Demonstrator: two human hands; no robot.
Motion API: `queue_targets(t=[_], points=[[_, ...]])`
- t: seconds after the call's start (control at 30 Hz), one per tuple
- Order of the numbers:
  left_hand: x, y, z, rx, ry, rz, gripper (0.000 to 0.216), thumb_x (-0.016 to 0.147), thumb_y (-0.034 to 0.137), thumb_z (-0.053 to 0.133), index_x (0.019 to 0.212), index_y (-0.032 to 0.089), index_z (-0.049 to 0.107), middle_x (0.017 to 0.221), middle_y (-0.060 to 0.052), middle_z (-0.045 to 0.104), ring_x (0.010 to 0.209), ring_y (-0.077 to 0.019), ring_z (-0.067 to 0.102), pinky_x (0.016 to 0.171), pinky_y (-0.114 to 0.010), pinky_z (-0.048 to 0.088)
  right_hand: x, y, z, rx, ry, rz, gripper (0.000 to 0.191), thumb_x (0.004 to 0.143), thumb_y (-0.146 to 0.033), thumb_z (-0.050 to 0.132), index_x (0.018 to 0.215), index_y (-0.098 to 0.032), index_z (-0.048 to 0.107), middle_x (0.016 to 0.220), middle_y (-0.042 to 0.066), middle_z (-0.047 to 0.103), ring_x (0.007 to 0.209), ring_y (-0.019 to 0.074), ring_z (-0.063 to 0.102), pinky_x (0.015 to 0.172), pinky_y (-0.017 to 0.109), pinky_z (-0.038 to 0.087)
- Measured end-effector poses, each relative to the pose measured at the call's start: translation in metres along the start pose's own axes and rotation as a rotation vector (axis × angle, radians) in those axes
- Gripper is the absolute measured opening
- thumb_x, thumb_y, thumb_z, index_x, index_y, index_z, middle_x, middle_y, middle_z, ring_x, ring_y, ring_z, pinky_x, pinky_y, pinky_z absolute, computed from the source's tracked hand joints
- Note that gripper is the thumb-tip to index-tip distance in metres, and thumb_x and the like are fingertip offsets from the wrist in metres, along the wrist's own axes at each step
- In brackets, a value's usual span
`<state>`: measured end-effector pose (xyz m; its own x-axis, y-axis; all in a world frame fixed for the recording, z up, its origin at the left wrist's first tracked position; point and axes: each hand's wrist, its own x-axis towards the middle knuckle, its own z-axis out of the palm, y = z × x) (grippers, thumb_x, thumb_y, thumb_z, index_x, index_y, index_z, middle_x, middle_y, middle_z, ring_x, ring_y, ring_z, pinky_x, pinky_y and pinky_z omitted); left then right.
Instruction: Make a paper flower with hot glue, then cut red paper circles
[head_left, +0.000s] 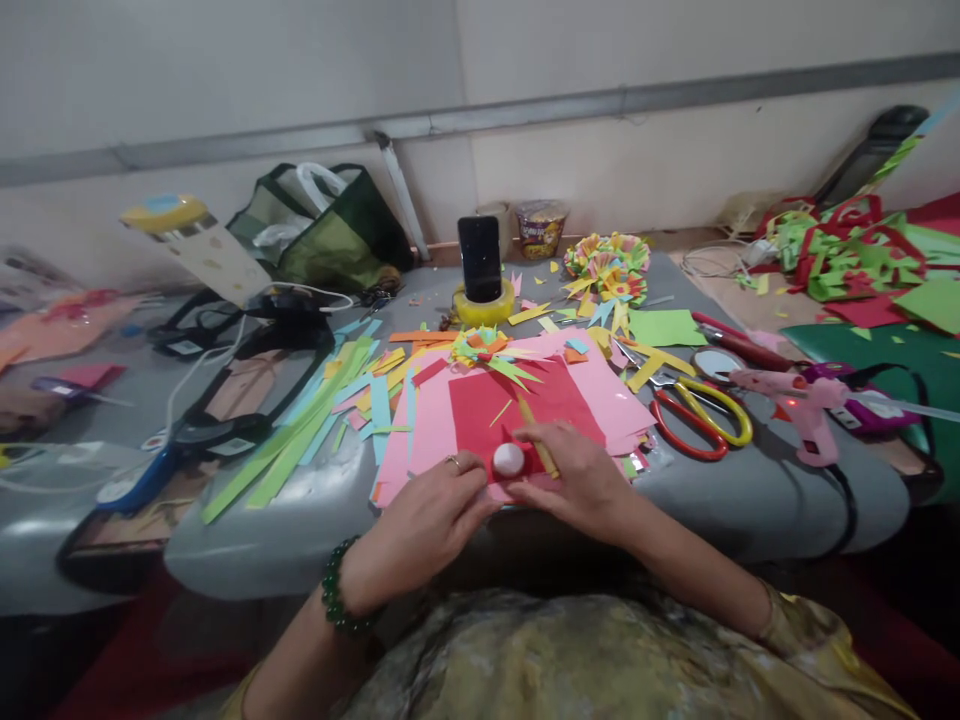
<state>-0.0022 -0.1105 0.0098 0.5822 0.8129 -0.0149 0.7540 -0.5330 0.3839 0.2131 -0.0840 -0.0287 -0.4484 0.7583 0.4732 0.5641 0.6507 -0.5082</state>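
My left hand (424, 525) and my right hand (574, 475) meet at the near edge of a red paper sheet (491, 405) lying on pink sheets (600, 395). Between their fingertips sits a small round white object (508, 459); the left fingers curl against it. In my right hand's closed fingers is a yellow pencil (536, 448), pointing up over the red sheet. A green bead bracelet (336, 600) is on my left wrist. A spiky multicoloured paper flower (484, 350) rests just beyond the red sheet.
Red-and-yellow scissors (697, 415) and a pink glue gun (799, 405) lie at the right. A black phone (480, 258) stands in a yellow tape roll (484, 305). Green and blue strips (315, 420) fan out left. A green bag (330, 225) stands behind; paper scraps (847, 250) far right.
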Motion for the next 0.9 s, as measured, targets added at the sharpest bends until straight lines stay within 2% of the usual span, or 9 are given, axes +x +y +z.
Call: queue_targets(t=[0.07, 0.13, 0.3, 0.43, 0.6, 0.9], points=[[-0.004, 0.000, 0.003, 0.002, 0.010, 0.008, 0.028, 0.102, 0.031, 0.040, 0.092, 0.020, 0.065, 0.103, -0.007, 0.071, 0.098, -0.0203, 0.065, 0.087, -0.033, 0.054, 0.003, 0.000, 0.008, -0.046, -0.039, 0.002, 0.038, 0.078, -0.027, 0.077, 0.111, -0.020, 0.060, 0.100, 0.010, 0.075, 0.087, 0.0276, 0.071, 0.066, 0.038, 0.059], [-0.008, 0.000, 0.005, 0.002, 0.018, 0.009, 0.026, 0.101, 0.030, 0.044, 0.092, 0.020, 0.065, 0.104, -0.007, 0.072, 0.101, -0.0208, 0.066, 0.089, -0.033, 0.053, 0.003, 0.002, 0.010, -0.058, -0.022, 0.007, 0.034, 0.079, -0.024, 0.075, 0.109, -0.020, 0.059, 0.096, 0.010, 0.075, 0.084, 0.0267, 0.070, 0.065, 0.038, 0.058], [-0.011, -0.002, 0.008, -0.010, 0.009, 0.004, 0.023, 0.101, 0.029, 0.047, 0.092, 0.019, 0.065, 0.104, -0.006, 0.072, 0.099, -0.0205, 0.067, 0.087, -0.031, 0.053, -0.001, 0.014, -0.004, -0.027, 0.096, 0.012, 0.027, 0.085, -0.021, 0.066, 0.110, -0.022, 0.056, 0.097, 0.008, 0.074, 0.087, 0.0234, 0.071, 0.075, 0.037, 0.059], [-0.009, -0.001, 0.007, -0.020, -0.017, -0.015, 0.028, 0.101, 0.031, 0.043, 0.089, 0.019, 0.065, 0.100, -0.006, 0.072, 0.095, -0.0205, 0.066, 0.085, -0.031, 0.052, -0.005, 0.020, -0.013, -0.039, 0.060, 0.073, 0.025, 0.086, -0.024, 0.066, 0.109, -0.024, 0.056, 0.097, 0.006, 0.073, 0.087, 0.0228, 0.071, 0.075, 0.036, 0.059], [-0.006, 0.000, 0.006, -0.020, -0.039, -0.048, 0.028, 0.101, 0.031, 0.044, 0.087, 0.019, 0.065, 0.095, -0.006, 0.071, 0.090, -0.0214, 0.066, 0.081, -0.032, 0.052, -0.007, 0.022, -0.013, -0.056, 0.021, 0.070, 0.023, 0.088, -0.026, 0.065, 0.108, -0.023, 0.057, 0.096, 0.007, 0.074, 0.085, 0.0231, 0.071, 0.071, 0.035, 0.059], [-0.009, 0.001, 0.007, -0.025, -0.032, -0.056, 0.030, 0.101, 0.033, 0.041, 0.088, 0.019, 0.065, 0.099, -0.006, 0.071, 0.092, -0.0201, 0.066, 0.084, -0.031, 0.052, -0.009, 0.020, -0.016, -0.068, -0.036, 0.100, 0.025, 0.084, -0.023, 0.065, 0.108, -0.025, 0.059, 0.098, 0.006, 0.074, 0.087, 0.0235, 0.071, 0.071, 0.035, 0.059]])
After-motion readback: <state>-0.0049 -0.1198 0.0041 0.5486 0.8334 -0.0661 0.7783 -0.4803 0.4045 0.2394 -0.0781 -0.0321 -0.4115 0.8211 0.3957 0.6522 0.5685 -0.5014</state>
